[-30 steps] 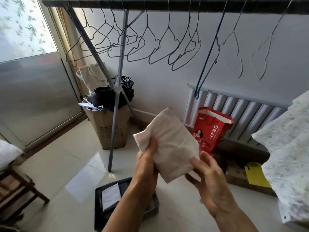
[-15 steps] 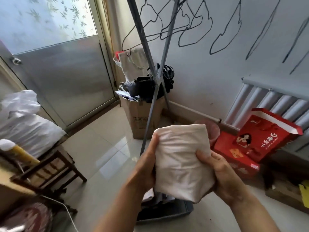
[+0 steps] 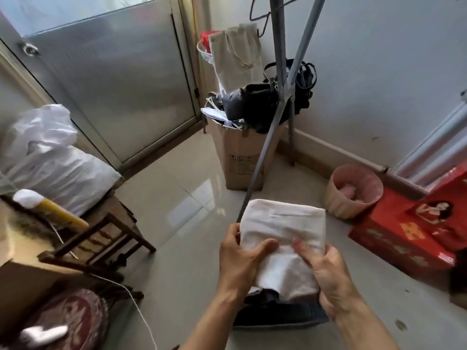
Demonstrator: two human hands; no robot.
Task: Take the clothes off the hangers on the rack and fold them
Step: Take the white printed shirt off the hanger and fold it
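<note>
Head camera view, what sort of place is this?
Probably a home laundry corner or enclosed balcony: a clothes rack, a wall radiator, and a folded white cloth being held.

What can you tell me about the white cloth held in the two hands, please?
The white cloth is off-white, soft-looking fabric folded into a compact, roughly rectangular bundle with light creases. It is held above the floor. The left hand grips its left side and the right hand its lower right, thumbs pressed on top. A dark container lies on the floor below it.
</note>
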